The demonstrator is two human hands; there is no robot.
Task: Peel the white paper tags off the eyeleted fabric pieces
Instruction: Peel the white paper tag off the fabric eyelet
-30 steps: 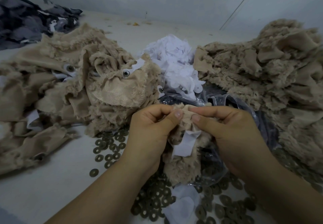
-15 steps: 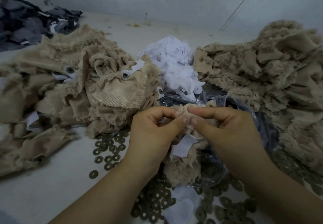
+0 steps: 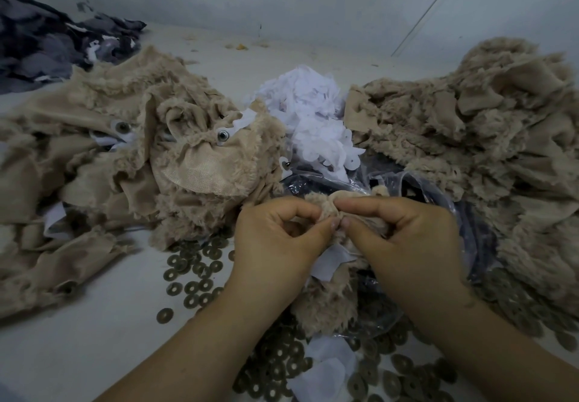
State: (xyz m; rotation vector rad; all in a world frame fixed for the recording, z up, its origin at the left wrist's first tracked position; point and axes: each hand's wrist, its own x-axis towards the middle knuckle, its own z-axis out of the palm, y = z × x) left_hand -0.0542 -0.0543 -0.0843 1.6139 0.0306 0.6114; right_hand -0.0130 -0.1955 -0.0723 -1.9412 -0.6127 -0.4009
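A tan furry fabric piece (image 3: 326, 303) hangs between my hands at the centre. My left hand (image 3: 275, 242) and my right hand (image 3: 404, 238) both pinch its top edge, thumbs nearly touching. A white paper tag (image 3: 332, 262) sticks to the piece just below my thumbs, partly hidden by both hands. On the left lies a heap of tan pieces (image 3: 103, 182) with metal eyelets (image 3: 222, 135) and white tags still on them. A pile of peeled white tags (image 3: 313, 119) sits behind my hands.
A second heap of tan furry pieces (image 3: 488, 138) fills the right side. Several bronze washers (image 3: 194, 276) are scattered on the white table around my wrists. A clear plastic bag (image 3: 438, 201) lies under my right hand. Dark grey fabric (image 3: 47, 44) lies at the far left.
Both hands have bunched the top of the fabric piece tighter and drawn together, thumbs meeting. The white tag has slid further under my hands and shows less.
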